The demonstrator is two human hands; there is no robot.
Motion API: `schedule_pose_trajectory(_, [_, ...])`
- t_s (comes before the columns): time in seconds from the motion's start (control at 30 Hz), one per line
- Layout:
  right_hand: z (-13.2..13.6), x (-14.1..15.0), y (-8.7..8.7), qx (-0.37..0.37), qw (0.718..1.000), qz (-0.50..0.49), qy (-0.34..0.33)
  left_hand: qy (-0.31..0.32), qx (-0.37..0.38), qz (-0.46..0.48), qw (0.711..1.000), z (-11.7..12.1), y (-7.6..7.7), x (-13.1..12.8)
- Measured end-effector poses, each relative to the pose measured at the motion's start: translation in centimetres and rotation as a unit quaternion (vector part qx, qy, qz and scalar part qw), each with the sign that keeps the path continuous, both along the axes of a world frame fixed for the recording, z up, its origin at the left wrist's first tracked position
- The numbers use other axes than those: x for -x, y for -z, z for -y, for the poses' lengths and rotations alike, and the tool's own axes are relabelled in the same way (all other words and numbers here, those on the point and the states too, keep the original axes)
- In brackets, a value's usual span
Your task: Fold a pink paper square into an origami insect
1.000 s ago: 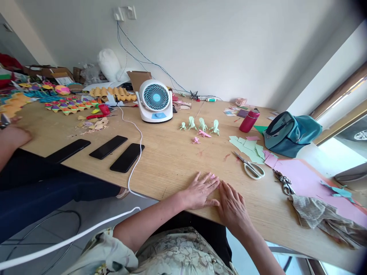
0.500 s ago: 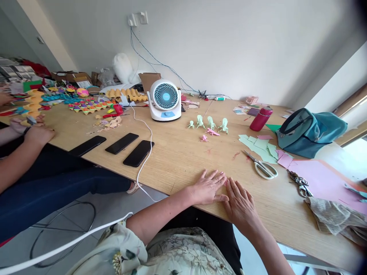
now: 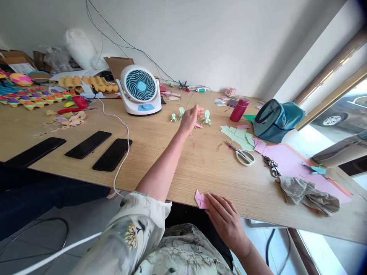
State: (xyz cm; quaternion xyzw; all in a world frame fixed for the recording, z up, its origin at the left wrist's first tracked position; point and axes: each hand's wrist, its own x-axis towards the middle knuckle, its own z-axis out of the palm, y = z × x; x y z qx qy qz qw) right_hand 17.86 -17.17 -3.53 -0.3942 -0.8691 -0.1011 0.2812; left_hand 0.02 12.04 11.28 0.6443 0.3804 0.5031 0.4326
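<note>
Two bare hands are seen in the head view, set well apart over a wooden surface (image 3: 177, 183). The left hand (image 3: 190, 119), at the end of an outstretched arm, is among several pale green paper figures (image 3: 206, 117) and partly covers them; a pink paper figure (image 3: 197, 125) shows just beside it. Its fingers are partly turned from the camera, and whether they grip anything cannot be told. The right hand (image 3: 225, 217) lies at the near edge, its fingers extended and close together, their tips over one end of a folded pink paper (image 3: 200, 200). This paper sits at the surface's near edge, a pointed corner projecting to the left; whether the hidden thumb pinches it cannot be told.

To the right lie white-handled scissors (image 3: 243, 156), pale green paper pieces (image 3: 241, 139), a large pink sheet (image 3: 292, 164) and a crumpled cloth (image 3: 308, 193). Behind these stand a dark pink bottle (image 3: 239, 110) and a teal bag (image 3: 276, 121). To the left are a white fan (image 3: 140, 89) and three black phones (image 3: 111, 154), the nearest crossed by a white cable (image 3: 126, 151).
</note>
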Motion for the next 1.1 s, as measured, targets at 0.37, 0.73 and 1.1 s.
schedule_pose_trajectory(0.37, [-7.3,2.2,-6.3,0.385,0.676,-0.622,0.089,0.286,0.131,-0.027,0.949,4.5,5.0,-0.5])
schedule_pose_trajectory(0.73, [-17.0,2.9,-6.1,0.406,0.648,-0.638,0.097,0.16,0.155,0.047,0.974,5.0,6.7,-1.2])
schedule_pose_trajectory(1.1, [-20.4,0.8,-4.3,0.399,0.722,-0.562,0.067,0.144,0.157,-0.007,0.977,3.7,8.4,-0.4])
